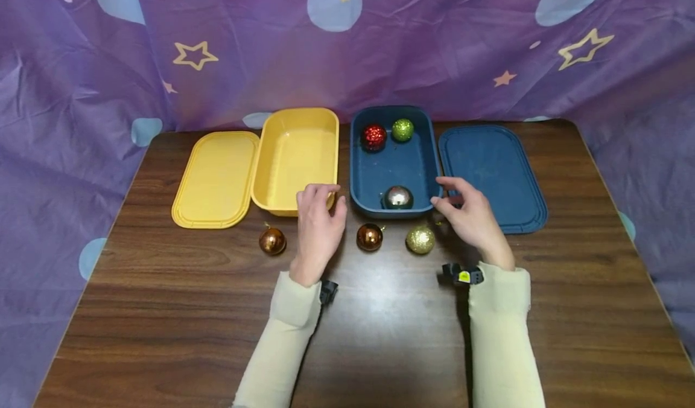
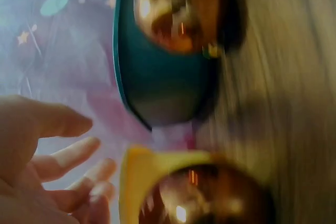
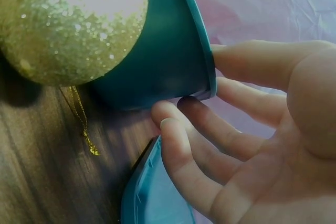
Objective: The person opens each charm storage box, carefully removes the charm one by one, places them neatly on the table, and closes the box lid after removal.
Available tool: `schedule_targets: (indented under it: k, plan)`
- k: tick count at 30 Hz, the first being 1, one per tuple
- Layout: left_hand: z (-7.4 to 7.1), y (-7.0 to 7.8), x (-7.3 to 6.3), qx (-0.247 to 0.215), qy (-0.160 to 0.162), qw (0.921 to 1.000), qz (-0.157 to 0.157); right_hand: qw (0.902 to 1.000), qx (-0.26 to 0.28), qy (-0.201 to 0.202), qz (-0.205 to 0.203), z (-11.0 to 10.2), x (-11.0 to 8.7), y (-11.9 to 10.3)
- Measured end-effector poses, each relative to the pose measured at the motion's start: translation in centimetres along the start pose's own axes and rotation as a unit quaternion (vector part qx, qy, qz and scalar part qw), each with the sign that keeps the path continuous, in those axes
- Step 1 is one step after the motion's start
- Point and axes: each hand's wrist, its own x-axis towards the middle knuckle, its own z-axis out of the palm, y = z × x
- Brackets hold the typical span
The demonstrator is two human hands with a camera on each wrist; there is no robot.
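Observation:
My left hand (image 1: 319, 230) hovers by the front right corner of the yellow box (image 1: 295, 154); its relaxed fingers (image 2: 68, 166) hold nothing. Beneath it a copper bauble (image 2: 205, 198) fills the bottom of the left wrist view, mostly hidden from the head view. My right hand (image 1: 475, 218) touches the front right corner of the blue box (image 1: 393, 172) with its fingertips (image 3: 226, 56). In that box lie a red bauble (image 1: 373, 137), a green glitter bauble (image 1: 403, 130) and a silver bauble (image 1: 398, 198). A gold glitter bauble (image 1: 420, 239) lies close to my right hand.
Another copper bauble (image 1: 370, 237) sits before the blue box, and one more copper bauble (image 1: 272, 240) lies left of my left hand. A yellow lid (image 1: 217, 178) flanks the yellow box; a blue lid (image 1: 491, 172) lies right of the blue one. Behind the wooden table hangs a purple cloth (image 1: 260, 46).

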Motion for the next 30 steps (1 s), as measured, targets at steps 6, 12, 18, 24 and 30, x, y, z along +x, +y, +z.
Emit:
schedule_targets:
  k: [6, 12, 18, 24, 30]
  plan:
    - [-2.4, -1.5, 0.7, 0.028, 0.003, 0.9984, -0.048, 1.0000, 0.000, 0.004, -0.003, 0.1, 0.0, -0.1]
    - [-5.4, -3.8, 1.6, -0.001, 0.052, 0.9911, -0.123, 1.0000, -0.006, 0.005, -0.005, 0.2, 0.1, -0.2]
    - [-6.6, -5.2, 1.7, -0.008, 0.042, 0.9849, -0.168, 0.9999, -0.008, 0.009, 0.008, 0.1, 0.0, -0.3]
    - [-6.8, -6.0, 1.6, -0.001, 0.031, 0.9805, -0.194, 0.9993, -0.023, 0.026, -0.016, -0.2, -0.3, -0.2]
    - [-6.8, -5.9, 1.6, -0.001, 0.030, 0.9781, -0.206, 0.9971, -0.045, 0.045, -0.042, -0.1, -0.1, -0.4]
